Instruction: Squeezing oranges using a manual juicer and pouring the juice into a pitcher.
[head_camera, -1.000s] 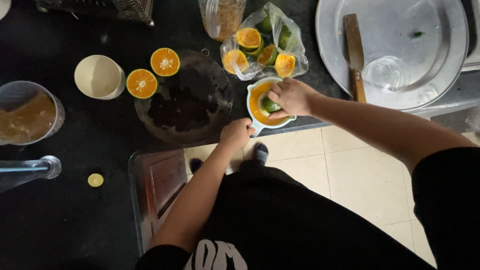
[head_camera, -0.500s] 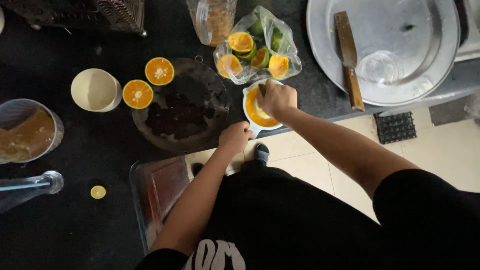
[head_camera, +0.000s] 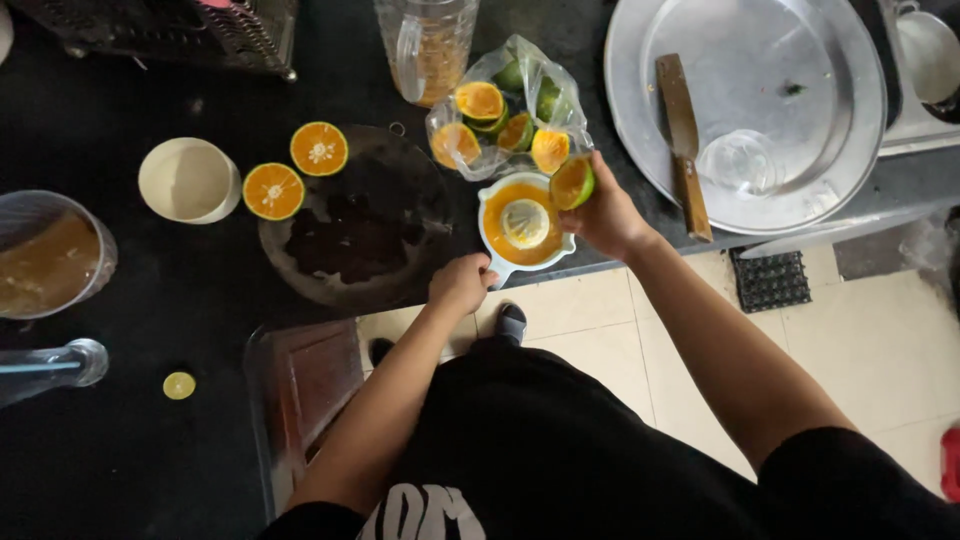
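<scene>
right hand (head_camera: 605, 215) lifts a squeezed citrus half (head_camera: 572, 183) just right of the white hand juicer (head_camera: 527, 227), fingers curled around the rind. left hand (head_camera: 460, 283) closes on the juicer's handle at its near-left edge. the half is probably light, soft and wet, hence slippery; best gripped by the rind. juicer sits at the table (head_camera: 120, 450) edge, juice pooled inside; behind it, a bag of halves (head_camera: 505, 120).

The left hand (head_camera: 462, 283) covers the juicer's handle. The right hand (head_camera: 603, 215) hides the rind of the squeezed citrus half (head_camera: 572, 183). The clear pitcher (head_camera: 430, 45), a metal rack (head_camera: 170, 30) and a plastic tub (head_camera: 45, 255) are cut off by the picture's edges.
</scene>
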